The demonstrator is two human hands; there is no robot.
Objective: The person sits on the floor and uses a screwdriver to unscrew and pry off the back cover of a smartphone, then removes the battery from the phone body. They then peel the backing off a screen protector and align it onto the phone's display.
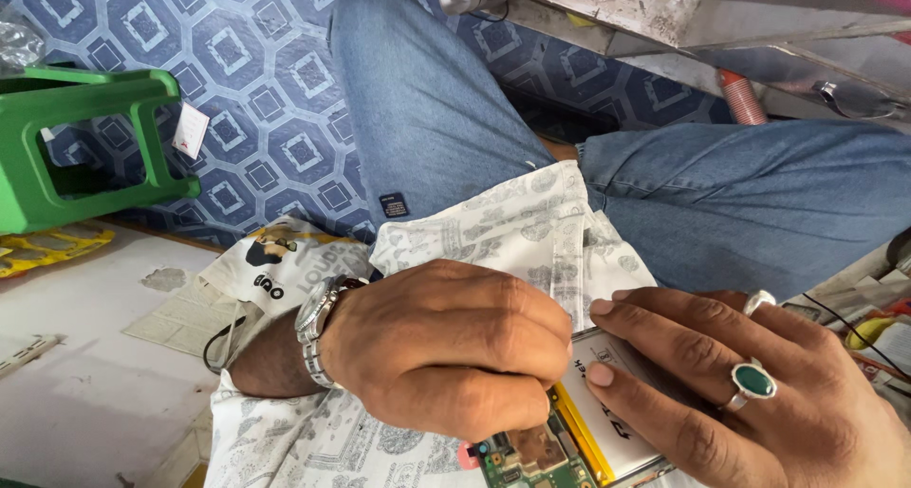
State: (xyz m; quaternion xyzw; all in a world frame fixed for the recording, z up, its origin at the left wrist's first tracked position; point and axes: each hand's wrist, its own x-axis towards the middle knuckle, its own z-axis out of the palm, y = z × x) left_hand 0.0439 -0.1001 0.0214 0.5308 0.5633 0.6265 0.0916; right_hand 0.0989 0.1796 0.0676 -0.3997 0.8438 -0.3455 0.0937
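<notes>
Here, looking down from the head camera, I see both hands meet over an opened phone (579,441) that rests on the lap, on a printed white shirt (512,232) above blue jeans (759,203). The phone sits at the bottom of the view, just right of centre, its back cover off: a pale battery (617,403) with a yellow edge strip, and below it a green circuit board (517,455).

The phone's long axis runs on a diagonal, from the circuit board end at lower left up toward the upper right. The left hand (446,350), with a metal watch (318,327) at the wrist, comes in from the left and lies curled over the board end; its fingers are pressed together and bent under, their tips hidden, so I cannot tell whether they pinch a tool or a part. The right hand (759,403), wearing a green-stone ring (754,381), comes in from the right across the battery; its fingers (626,341) lie loosely spread and flat on the phone, steadying it rather than pinching.

So the board end lies directly beneath the left hand's knuckles, and that hand is nearer to it; the right hand covers the battery side.

A green plastic stool (66,147) stands well apart at upper left on the patterned floor (247,71).
</notes>
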